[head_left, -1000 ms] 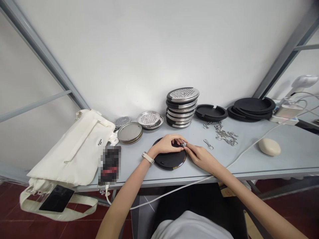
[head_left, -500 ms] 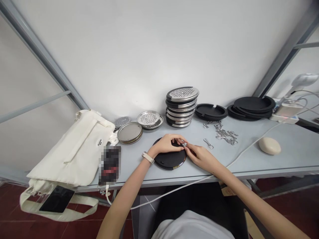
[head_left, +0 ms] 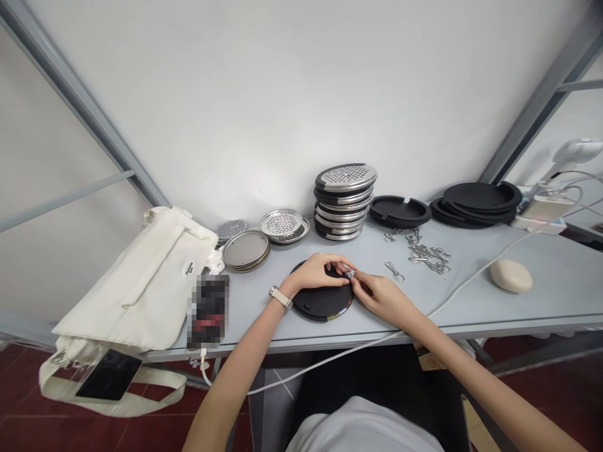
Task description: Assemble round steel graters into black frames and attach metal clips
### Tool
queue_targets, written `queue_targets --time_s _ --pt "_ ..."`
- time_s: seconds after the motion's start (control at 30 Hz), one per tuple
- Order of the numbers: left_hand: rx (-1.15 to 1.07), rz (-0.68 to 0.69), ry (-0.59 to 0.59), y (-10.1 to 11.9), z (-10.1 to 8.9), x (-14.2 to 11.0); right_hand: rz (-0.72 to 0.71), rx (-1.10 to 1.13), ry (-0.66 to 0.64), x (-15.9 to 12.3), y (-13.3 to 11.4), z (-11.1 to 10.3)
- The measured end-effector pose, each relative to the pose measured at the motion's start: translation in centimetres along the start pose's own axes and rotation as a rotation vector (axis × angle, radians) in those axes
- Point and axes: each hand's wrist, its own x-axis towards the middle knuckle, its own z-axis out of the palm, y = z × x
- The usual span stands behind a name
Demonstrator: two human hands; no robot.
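Note:
A black round disc (head_left: 323, 305) with a shiny rim along its lower right lies on the table in front of me. My left hand (head_left: 316, 271) reaches over its upper part, fingers curled and thumb bent toward the right edge, gripping it there. At that edge, my right hand (head_left: 379, 295) pinches a small silver metal clip (head_left: 349, 274), mostly covered by fingertips. The clip touches or nearly touches the disc; how it sits against it is hidden. To the right lies a loose metal clip (head_left: 394, 271), with a pile of similar clips (head_left: 429, 256) behind it.
Behind stand a tall stack of perforated metal discs with black rims (head_left: 345, 204), flat metal discs (head_left: 245, 248) and black round trays (head_left: 400, 212). A white bag (head_left: 136, 289) and a blurred phone (head_left: 207, 311) are left. A white cable (head_left: 452, 295) crosses the table near a cream rounded object (head_left: 510, 276).
Both hands stay at the disc's right edge. My right fingertips and the clip have shifted very slightly; the other things stay where they were.

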Motion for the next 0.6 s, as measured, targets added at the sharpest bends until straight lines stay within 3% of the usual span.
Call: queue_targets --time_s 0.6 --pt "-0.08 0.007 -0.024 0.05 -0.04 -0.02 0.014 0.04 0.029 -0.18 -0.03 -0.09"
